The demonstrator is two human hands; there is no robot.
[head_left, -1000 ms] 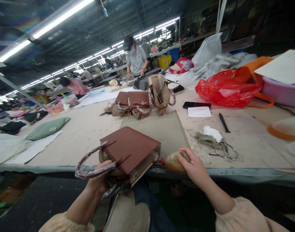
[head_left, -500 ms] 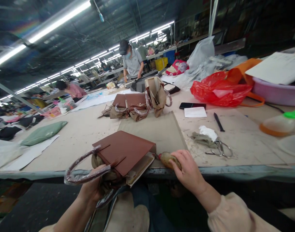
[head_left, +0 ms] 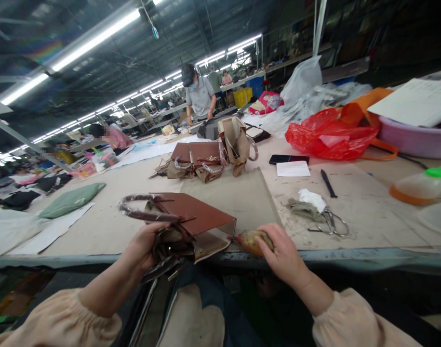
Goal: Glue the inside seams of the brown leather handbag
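My left hand (head_left: 145, 246) grips the top of a brown leather handbag (head_left: 198, 218) that lies tilted at the table's (head_left: 108, 226) near edge, its plastic-wrapped handles (head_left: 142, 212) raised to the left. Crumpled tan paper stuffing (head_left: 173, 243) shows at the bag's mouth under my fingers. To the right of the bag, my right hand (head_left: 283, 253) is closed around a small yellowish bottle with a red tip (head_left: 249, 239), which points at the bag.
Several more brown handbags (head_left: 202, 156) sit mid-table behind a tan mat (head_left: 238, 195). Scissors (head_left: 332, 222), a rag, a phone (head_left: 288, 158), a paper slip and a red plastic bag (head_left: 332, 135) lie to the right. A green pouch (head_left: 70, 198) lies left. Other people work at far tables.
My left hand has lifted and turned the handbag, so the handles swing up onto the table and the flap faces flatter. My right hand stays on the bottle.
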